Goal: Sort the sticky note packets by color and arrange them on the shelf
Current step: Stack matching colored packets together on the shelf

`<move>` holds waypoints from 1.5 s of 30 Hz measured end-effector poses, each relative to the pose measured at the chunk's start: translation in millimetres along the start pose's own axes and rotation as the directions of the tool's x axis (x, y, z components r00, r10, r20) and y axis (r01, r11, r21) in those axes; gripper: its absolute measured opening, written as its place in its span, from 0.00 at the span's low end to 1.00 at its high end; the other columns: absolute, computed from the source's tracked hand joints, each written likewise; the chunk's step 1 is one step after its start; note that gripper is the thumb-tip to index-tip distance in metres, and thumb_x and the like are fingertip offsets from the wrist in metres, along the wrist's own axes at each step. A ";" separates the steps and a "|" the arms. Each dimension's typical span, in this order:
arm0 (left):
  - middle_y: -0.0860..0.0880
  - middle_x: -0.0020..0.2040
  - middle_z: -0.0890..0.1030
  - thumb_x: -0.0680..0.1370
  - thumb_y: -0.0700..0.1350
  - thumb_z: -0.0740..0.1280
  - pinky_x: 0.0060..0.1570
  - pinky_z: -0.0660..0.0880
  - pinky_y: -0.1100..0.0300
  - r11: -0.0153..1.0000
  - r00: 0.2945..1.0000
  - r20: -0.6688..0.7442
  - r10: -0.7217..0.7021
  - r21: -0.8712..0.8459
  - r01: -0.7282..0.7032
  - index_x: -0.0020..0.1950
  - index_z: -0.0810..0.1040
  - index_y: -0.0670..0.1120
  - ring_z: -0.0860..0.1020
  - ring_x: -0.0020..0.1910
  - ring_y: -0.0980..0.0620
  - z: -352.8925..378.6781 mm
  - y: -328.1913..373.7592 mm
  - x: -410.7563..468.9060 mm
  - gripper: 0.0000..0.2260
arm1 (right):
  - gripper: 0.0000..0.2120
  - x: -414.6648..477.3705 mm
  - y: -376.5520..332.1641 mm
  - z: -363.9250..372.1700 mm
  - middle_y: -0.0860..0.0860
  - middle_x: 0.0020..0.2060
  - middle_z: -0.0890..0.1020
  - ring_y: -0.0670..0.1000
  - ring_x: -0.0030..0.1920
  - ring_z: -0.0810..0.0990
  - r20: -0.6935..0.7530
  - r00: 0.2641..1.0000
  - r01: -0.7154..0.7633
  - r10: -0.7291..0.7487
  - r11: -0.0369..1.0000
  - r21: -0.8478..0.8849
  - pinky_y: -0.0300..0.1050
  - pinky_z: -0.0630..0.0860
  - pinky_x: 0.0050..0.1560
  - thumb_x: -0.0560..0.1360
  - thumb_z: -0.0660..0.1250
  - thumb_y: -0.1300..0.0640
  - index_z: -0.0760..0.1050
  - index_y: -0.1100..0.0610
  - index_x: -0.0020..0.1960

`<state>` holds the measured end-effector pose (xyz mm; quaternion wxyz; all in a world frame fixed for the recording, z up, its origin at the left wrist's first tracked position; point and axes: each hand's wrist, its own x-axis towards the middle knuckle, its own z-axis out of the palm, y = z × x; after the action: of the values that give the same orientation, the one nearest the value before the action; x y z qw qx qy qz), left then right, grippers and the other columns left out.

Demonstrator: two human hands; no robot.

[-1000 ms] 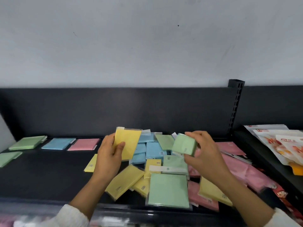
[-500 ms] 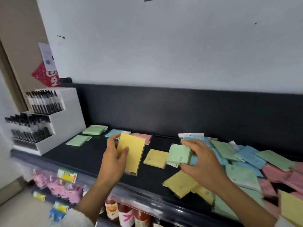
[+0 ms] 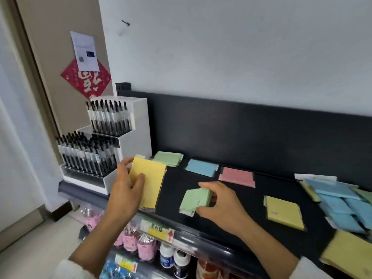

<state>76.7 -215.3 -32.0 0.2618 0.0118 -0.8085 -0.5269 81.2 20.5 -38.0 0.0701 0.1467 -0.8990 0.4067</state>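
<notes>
Both hands have swung their packets from the mixed heap [image 3: 342,202] over to the sorted row; the left hand [image 3: 124,190] clamps a yellow packet [image 3: 150,184] upright, the green stack [image 3: 168,158] just beyond its grip; the right hand [image 3: 219,204] pinches a green packet [image 3: 194,199] low over the shelf [image 3: 175,190], perhaps already touching it, so placing looks next.

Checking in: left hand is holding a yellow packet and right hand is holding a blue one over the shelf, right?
Not quite. The head view shows the right hand holding a green packet, not a blue one, over the shelf. The left hand does hold a yellow packet.
</notes>
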 end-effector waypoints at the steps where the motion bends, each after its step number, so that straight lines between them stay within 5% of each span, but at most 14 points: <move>1: 0.61 0.46 0.73 0.80 0.44 0.60 0.27 0.71 0.66 1.000 1.000 -0.002 -0.006 -0.012 0.006 0.61 0.61 0.56 0.76 0.36 0.60 -12.6 -6.5 9.0 0.13 | 0.31 10.7 -7.9 17.3 0.43 0.57 0.73 0.45 0.58 0.73 0.009 1.000 -0.009 0.009 1.000 0.017 0.45 0.73 0.60 0.64 0.75 0.56 0.71 0.49 0.65; 5: 0.60 0.48 0.74 0.80 0.43 0.59 0.32 0.75 0.59 0.998 0.999 0.032 -0.028 -0.051 0.030 0.62 0.61 0.56 0.78 0.38 0.57 -49.0 -27.5 30.8 0.14 | 0.31 41.4 -32.2 74.3 0.45 0.59 0.72 0.47 0.60 0.73 0.040 0.998 -0.044 0.042 0.997 0.056 0.46 0.72 0.62 0.65 0.75 0.57 0.70 0.50 0.67; 16: 0.60 0.47 0.76 0.78 0.44 0.62 0.27 0.74 0.70 0.997 0.995 0.093 0.019 -0.076 -0.011 0.60 0.63 0.63 0.79 0.37 0.66 -91.5 -49.1 54.5 0.17 | 0.29 90.6 -57.4 145.1 0.44 0.60 0.70 0.45 0.61 0.70 0.014 0.988 -0.152 0.152 0.981 0.117 0.40 0.69 0.62 0.69 0.72 0.56 0.69 0.49 0.67; 22: 0.61 0.46 0.76 0.78 0.45 0.62 0.30 0.77 0.64 1.000 0.991 0.136 0.007 -0.026 -0.004 0.60 0.62 0.63 0.79 0.38 0.62 -96.7 -62.7 56.6 0.17 | 0.31 95.3 -46.7 162.1 0.48 0.63 0.69 0.48 0.66 0.64 0.201 0.972 -0.110 0.124 0.991 -0.080 0.40 0.64 0.64 0.68 0.72 0.51 0.67 0.51 0.69; 29: 0.62 0.49 0.74 0.78 0.45 0.62 0.36 0.75 0.62 0.999 0.977 0.210 0.025 0.018 -0.029 0.64 0.64 0.58 0.76 0.44 0.63 -84.3 -63.9 62.6 0.16 | 0.33 98.9 -49.1 158.3 0.49 0.69 0.63 0.50 0.70 0.59 0.320 0.936 -0.118 0.145 0.988 -0.100 0.47 0.59 0.70 0.71 0.69 0.45 0.61 0.49 0.72; 33: 0.59 0.50 0.76 0.78 0.45 0.63 0.41 0.79 0.53 0.999 0.965 0.260 0.038 0.018 -0.045 0.64 0.65 0.58 0.78 0.44 0.59 -77.3 -59.4 60.7 0.16 | 0.20 95.4 -59.0 144.5 0.47 0.67 0.68 0.44 0.65 0.69 0.188 0.970 -0.205 0.156 0.939 0.276 0.39 0.66 0.65 0.78 0.62 0.52 0.66 0.50 0.69; 37: 0.59 0.48 0.78 0.78 0.45 0.63 0.40 0.80 0.50 0.999 0.951 0.304 0.046 -0.006 -0.046 0.60 0.65 0.64 0.80 0.42 0.55 -62.7 -56.6 59.0 0.16 | 0.15 81.1 -67.0 131.8 0.41 0.61 0.74 0.32 0.58 0.70 -0.054 0.990 -0.092 0.130 0.889 0.448 0.24 0.66 0.55 0.81 0.54 0.54 0.69 0.48 0.67; 40: 0.56 0.49 0.78 0.78 0.46 0.63 0.43 0.78 0.52 0.995 0.920 0.380 0.092 -0.012 -0.095 0.56 0.65 0.69 0.79 0.45 0.54 -42.6 -49.7 56.4 0.18 | 0.13 69.1 -68.1 121.3 0.43 0.57 0.77 0.35 0.57 0.74 -0.113 0.981 -0.062 0.157 0.807 0.588 0.31 0.70 0.59 0.81 0.52 0.52 0.70 0.44 0.62; 42: 0.54 0.50 0.78 0.78 0.46 0.63 0.42 0.77 0.53 0.993 0.882 0.458 0.111 -0.026 -0.111 0.57 0.65 0.69 0.78 0.45 0.53 -25.4 -43.3 53.2 0.18 | 0.11 61.6 -64.6 110.2 0.46 0.56 0.77 0.42 0.57 0.76 -0.101 0.979 -0.082 0.177 0.795 0.601 0.42 0.73 0.60 0.80 0.55 0.52 0.71 0.40 0.58; 45: 0.53 0.46 0.78 0.78 0.46 0.63 0.39 0.77 0.54 0.989 0.836 0.529 0.146 -0.051 -0.141 0.58 0.65 0.66 0.78 0.41 0.52 -3.0 -37.3 49.4 0.16 | 0.15 51.5 -53.4 91.9 0.41 0.47 0.79 0.34 0.43 0.77 -0.114 0.979 -0.091 0.168 0.863 0.497 0.31 0.75 0.44 0.76 0.65 0.61 0.73 0.41 0.53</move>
<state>25.9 -249.1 -42.8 0.0668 -0.1962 -0.8453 -0.4925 48.9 -92.7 -48.1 0.0721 0.0671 -0.7664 0.6347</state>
